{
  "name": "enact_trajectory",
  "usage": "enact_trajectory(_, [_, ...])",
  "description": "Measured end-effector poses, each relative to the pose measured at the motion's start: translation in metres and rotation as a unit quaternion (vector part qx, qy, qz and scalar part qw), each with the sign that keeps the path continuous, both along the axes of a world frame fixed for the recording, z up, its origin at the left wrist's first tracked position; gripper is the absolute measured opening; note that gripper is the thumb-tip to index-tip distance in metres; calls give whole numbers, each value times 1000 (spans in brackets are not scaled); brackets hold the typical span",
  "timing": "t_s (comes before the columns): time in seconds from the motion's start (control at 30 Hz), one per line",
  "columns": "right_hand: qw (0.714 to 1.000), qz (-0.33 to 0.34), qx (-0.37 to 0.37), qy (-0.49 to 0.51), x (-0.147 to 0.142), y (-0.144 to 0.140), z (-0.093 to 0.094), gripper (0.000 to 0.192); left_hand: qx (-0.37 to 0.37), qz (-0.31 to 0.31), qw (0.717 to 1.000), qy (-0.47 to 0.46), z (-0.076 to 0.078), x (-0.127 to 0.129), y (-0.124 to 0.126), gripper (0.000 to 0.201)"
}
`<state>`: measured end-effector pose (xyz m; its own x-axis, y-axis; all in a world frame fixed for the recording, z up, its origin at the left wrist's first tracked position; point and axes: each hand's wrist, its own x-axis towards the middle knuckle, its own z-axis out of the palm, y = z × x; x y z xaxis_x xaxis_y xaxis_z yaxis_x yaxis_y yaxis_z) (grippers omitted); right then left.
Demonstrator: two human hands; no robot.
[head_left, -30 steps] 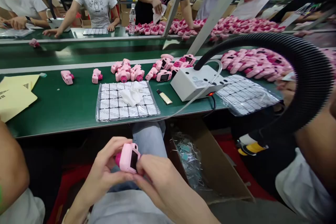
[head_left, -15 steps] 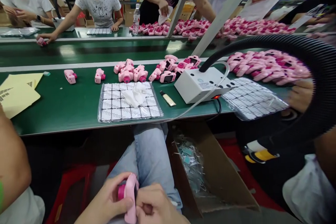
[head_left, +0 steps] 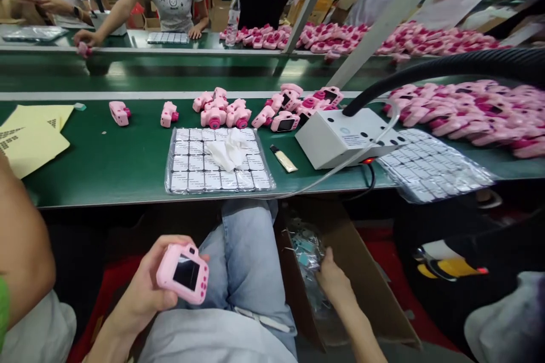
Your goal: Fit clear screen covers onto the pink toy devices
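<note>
Half a second ago both hands were pressed together on the pink toy camera (head_left: 183, 273), low over the lap. Now the right hand (head_left: 334, 279) has let go and moved away to the cardboard box (head_left: 366, 289) on the floor. Its fingers dip into the pile of clear plastic scraps (head_left: 305, 249) there, and whether they pinch anything cannot be told. The left hand (head_left: 147, 289) alone keeps the camera, gripping it tight from the side with the thumb on top. The camera sits above the left knee, below the green table (head_left: 106, 170). It is turned so its dark little screen faces up, with small buttons beside the screen. It looks tilted a bit to the right.
</note>
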<state>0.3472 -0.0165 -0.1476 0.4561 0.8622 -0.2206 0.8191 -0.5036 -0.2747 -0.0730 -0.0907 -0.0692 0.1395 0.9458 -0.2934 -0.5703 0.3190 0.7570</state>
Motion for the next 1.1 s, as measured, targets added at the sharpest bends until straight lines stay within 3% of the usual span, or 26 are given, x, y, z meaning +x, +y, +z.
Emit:
enact_trajectory(0.1, [997, -7, -70, -18, -7, 1, 1, 31, 44, 30, 999, 0, 17, 3, 20, 76])
enact_trajectory(0.23, [998, 20, -65, -10, -36, -3, 14, 30, 91, 58, 992, 59, 27, 5, 32, 72])
enact_trajectory(0.27, [999, 32, -28, 7, -48, -4, 21, 28, 97, 62, 991, 68, 28, 5, 33, 71])
enact_trajectory(0.33, [990, 64, 113, 58, -79, -4, 41, 26, 103, 63, 990, 72, 26, 4, 33, 71])
enact_trajectory(0.43, [914, 135, 367, 108, -125, 17, 80, 26, 113, 58, 990, 59, 25, 3, 32, 69])
enact_trajectory(0.5, [882, 169, 434, 79, -142, 50, 104, 26, 120, 62, 990, 50, 26, 3, 31, 68])
enact_trajectory(0.53, [882, 174, 435, 53, -145, 70, 113, 28, 122, 68, 989, 45, 28, 4, 30, 67])
enact_trajectory(0.6, [913, 179, 367, -5, -139, 112, 122, 28, 125, 81, 988, 38, 33, 4, 28, 67])
enact_trajectory(0.67, [948, 180, 254, -64, -127, 147, 121, 36, 131, 89, 987, 33, 39, 4, 27, 68])
enact_trajectory(0.77, [964, 177, 166, -113, -113, 177, 111, 42, 144, 104, 984, 25, 48, 5, 27, 66])
enact_trajectory(0.87, [963, 177, 172, -107, -109, 185, 105, 36, 162, 113, 980, 20, 57, 7, 31, 63])
enact_trajectory(1.0, [966, 163, 187, -70, -112, 178, 112, 32, 178, 110, 977, 32, 64, 9, 34, 58])
enact_trajectory(1.1, [962, 145, 223, 63, -120, 149, 123, 37, 191, 109, 974, 46, 66, 9, 34, 57])
